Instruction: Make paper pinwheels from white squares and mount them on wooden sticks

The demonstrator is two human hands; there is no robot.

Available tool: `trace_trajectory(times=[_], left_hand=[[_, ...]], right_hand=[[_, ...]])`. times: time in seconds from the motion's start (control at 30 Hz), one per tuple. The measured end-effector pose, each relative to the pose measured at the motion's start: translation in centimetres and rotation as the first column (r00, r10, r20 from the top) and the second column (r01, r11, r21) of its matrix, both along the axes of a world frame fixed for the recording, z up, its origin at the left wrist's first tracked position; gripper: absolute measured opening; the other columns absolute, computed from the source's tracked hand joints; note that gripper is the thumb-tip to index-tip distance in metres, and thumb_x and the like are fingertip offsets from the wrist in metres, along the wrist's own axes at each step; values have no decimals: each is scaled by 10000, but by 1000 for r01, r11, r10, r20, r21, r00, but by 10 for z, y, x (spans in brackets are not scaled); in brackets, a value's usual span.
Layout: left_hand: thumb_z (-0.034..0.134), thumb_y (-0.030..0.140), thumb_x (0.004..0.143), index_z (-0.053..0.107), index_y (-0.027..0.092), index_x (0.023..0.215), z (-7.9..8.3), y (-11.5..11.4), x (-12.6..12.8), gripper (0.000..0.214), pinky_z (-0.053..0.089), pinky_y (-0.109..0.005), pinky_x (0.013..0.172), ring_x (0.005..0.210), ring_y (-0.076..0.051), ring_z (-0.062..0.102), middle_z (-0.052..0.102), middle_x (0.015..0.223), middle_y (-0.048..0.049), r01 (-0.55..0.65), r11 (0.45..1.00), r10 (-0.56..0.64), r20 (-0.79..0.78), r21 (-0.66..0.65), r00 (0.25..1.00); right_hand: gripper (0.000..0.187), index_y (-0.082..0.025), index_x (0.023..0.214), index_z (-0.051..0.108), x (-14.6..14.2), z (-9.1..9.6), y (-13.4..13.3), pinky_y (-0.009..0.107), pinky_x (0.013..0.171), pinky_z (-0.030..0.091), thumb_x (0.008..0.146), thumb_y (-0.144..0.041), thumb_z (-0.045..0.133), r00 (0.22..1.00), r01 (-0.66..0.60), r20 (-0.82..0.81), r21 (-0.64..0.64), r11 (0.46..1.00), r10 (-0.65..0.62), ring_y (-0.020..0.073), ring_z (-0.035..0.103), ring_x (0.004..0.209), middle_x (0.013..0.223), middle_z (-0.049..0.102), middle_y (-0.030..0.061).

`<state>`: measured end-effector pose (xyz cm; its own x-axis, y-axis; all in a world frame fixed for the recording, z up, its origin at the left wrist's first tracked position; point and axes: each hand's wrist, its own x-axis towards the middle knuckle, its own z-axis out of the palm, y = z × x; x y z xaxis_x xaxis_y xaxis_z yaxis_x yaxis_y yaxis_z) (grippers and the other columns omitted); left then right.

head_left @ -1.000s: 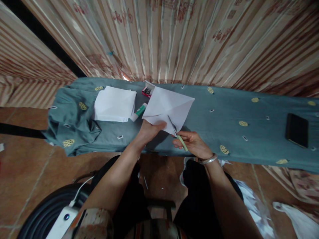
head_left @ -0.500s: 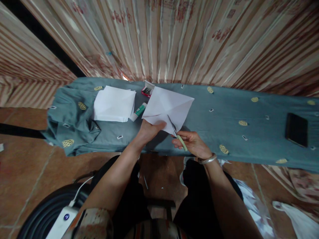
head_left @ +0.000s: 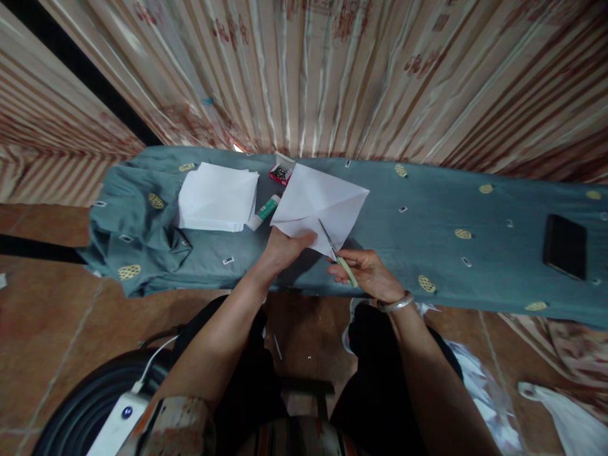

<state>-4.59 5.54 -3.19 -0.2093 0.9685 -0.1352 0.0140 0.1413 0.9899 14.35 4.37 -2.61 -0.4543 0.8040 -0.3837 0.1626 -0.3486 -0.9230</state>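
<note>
My left hand (head_left: 289, 244) pinches the near left edge of a creased white sheet of paper (head_left: 323, 196), thumb on top. The sheet is held tilted over the cloth-covered bench. In my right hand (head_left: 363, 271) is a pair of scissors (head_left: 345, 267) with pale green handles. Their blades lie over the lower part of the sheet, pointing up and left. They look closed or almost closed. Just left of the sheet lies a glue stick (head_left: 266, 210) with a green label. A small red box (head_left: 281, 171) of metal bits stands open behind it.
A stack of white paper (head_left: 218, 196) lies on the left of the blue-green bench cloth (head_left: 427, 221). Far right is a black phone (head_left: 565, 247). Curtains (head_left: 308, 82) hang behind the bench. Paper scraps (head_left: 487, 392) lie low on the right, and a white power bank (head_left: 118, 421) is at lower left.
</note>
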Motion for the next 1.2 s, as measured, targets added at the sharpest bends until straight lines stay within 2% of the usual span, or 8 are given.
trace_trajectory(times=[0.2, 0.33, 0.47, 0.73, 0.83, 0.9, 1.0, 1.2], left_hand=[[741, 252, 579, 664, 130, 892, -1, 0, 0, 345, 531, -330, 794, 842, -202, 643, 711, 921, -69, 2, 1000, -2, 17, 23, 1000], [742, 245, 568, 659, 136, 930, 2, 1, -1, 387, 531, -336, 820, 862, -206, 650, 716, 972, -80, 8, 1000, -8, 64, 0, 998], [737, 245, 576, 660, 155, 949, 3, 4, -7, 391, 532, -340, 856, 915, -218, 656, 725, 1016, -88, -52, 999, 52, 47, -1, 998], [747, 265, 583, 658, 156, 987, 0, 7, -26, 428, 527, -397, 925, 1005, -261, 662, 727, 1042, -106, -99, 994, 100, -9, 39, 995], [735, 262, 592, 661, 163, 945, 1, 6, -27, 374, 532, -390, 905, 990, -265, 660, 730, 997, -101, -85, 996, 85, -35, 21, 996], [720, 248, 601, 662, 170, 933, 2, 5, -26, 346, 534, -386, 896, 991, -267, 657, 727, 988, -98, -77, 997, 78, -52, 18, 996], [691, 232, 607, 668, 171, 931, 4, 3, -21, 330, 537, -401, 884, 974, -273, 658, 722, 977, -97, -34, 999, 34, -49, -7, 998], [702, 202, 561, 672, 187, 914, -3, -4, -11, 355, 544, -393, 848, 955, -283, 659, 714, 942, -81, 66, 997, -70, -99, -38, 993]], right_hand=[[417, -165, 640, 628, -2, 0, -1, 214, 477, 431, 542, -483, 879, 1000, 3, -13, -37, 999, -4, 68, 518, 502, 548, 591, -39], [464, -150, 787, 681, 2, 0, -1, 205, 479, 434, 552, -503, 871, 999, -44, 15, -63, 997, 45, 72, 543, 521, 575, 610, -36], [511, -147, 905, 688, 11, 1, -1, 205, 456, 406, 577, -494, 870, 994, -102, 37, -74, 992, 105, 74, 534, 523, 611, 612, -32], [509, -160, 919, 679, 40, 16, 4, 240, 533, 467, 602, -519, 852, 985, -165, 34, -125, 978, 171, 96, 570, 560, 674, 664, -1], [552, -165, 947, 694, 51, 21, 7, 257, 527, 450, 632, -605, 805, 995, -87, 49, -12, 996, 88, 111, 558, 560, 706, 695, 39], [590, -183, 951, 699, 56, 20, 9, 254, 514, 426, 620, -666, 779, 997, 63, 46, 90, 994, -68, 117, 549, 563, 720, 706, 45], [601, -210, 961, 691, 57, 14, 14, 254, 520, 416, 613, -694, 767, 951, 303, 6, 187, 935, -309, 128, 562, 589, 758, 722, 46], [564, -211, 933, 686, 50, 9, 22, 257, 582, 444, 614, -667, 781, 926, 367, 7, 206, 907, -377, 136, 585, 644, 773, 713, 35]])
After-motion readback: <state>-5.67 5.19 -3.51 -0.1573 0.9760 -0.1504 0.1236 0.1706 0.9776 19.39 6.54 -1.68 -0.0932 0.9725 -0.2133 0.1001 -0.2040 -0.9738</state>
